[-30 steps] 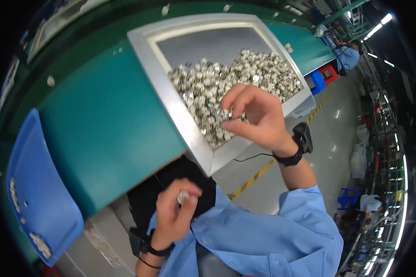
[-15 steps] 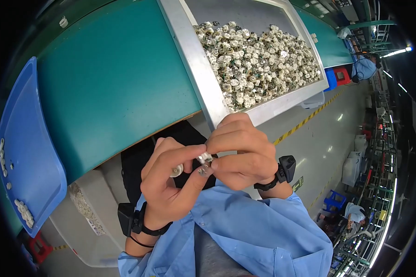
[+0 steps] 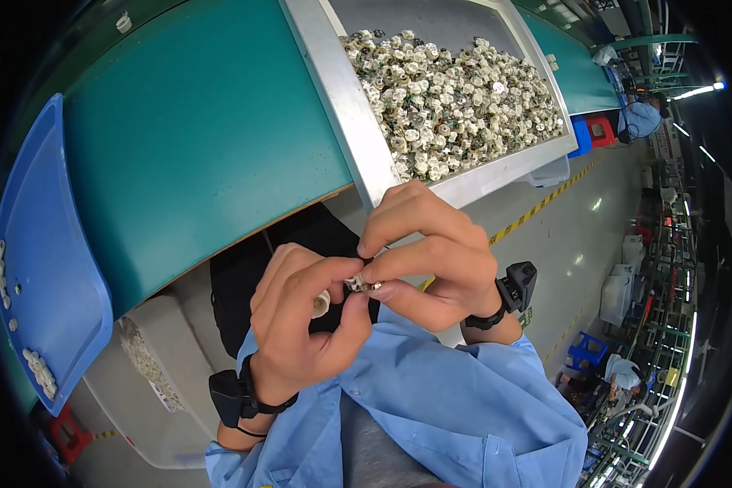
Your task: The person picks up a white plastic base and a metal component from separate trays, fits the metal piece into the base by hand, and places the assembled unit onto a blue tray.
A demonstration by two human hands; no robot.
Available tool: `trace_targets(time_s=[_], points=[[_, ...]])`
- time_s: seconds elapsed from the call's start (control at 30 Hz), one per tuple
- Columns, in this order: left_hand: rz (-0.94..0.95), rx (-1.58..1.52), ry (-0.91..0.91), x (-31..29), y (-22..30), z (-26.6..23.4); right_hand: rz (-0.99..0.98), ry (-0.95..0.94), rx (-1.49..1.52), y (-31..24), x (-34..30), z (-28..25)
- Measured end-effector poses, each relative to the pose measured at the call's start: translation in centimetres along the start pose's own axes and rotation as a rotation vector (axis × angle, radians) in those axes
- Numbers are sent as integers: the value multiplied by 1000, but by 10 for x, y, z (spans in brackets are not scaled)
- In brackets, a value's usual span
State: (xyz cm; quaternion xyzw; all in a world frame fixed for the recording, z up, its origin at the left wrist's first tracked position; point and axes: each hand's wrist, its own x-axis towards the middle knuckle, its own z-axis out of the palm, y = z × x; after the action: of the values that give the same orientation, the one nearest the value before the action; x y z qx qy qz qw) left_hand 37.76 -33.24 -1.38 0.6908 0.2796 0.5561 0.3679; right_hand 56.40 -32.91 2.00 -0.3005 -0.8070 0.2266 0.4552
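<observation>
Currently, a small white-and-metal part (image 3: 355, 282) is held just beyond the near edge of the green table (image 3: 203, 146). It is pinched between thumb and forefinger of the left hand (image 3: 291, 321), in whose curled fingers a white round piece (image 3: 322, 305) is also held. By thumb and forefinger of the right hand (image 3: 435, 264), the same part is pinched. Near its corner, a silver-framed tray (image 3: 331, 98) is seen; at the table's left end, a blue tray (image 3: 57, 260).
</observation>
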Motion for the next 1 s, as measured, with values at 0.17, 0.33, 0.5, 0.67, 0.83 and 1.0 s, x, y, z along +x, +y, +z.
trace_targets(time_s=[0.17,0.33,0.5,0.67,0.83,1.0], points=[[-127,-201,-17,-6,3,0,131,48,143,-4,-5,7],[-169,-305,10,-10,2,1,254,247,298,-8,-14,30],[-194,-343,24,-14,2,3,364,467,443,-12,-18,47],[-291,-327,41,-18,5,5,64,135,104,5,-14,26],[-417,-338,26,-17,9,4,38,132,58,9,-16,21],[-356,-306,-21,-15,8,5,50,171,-23,7,-20,25]])
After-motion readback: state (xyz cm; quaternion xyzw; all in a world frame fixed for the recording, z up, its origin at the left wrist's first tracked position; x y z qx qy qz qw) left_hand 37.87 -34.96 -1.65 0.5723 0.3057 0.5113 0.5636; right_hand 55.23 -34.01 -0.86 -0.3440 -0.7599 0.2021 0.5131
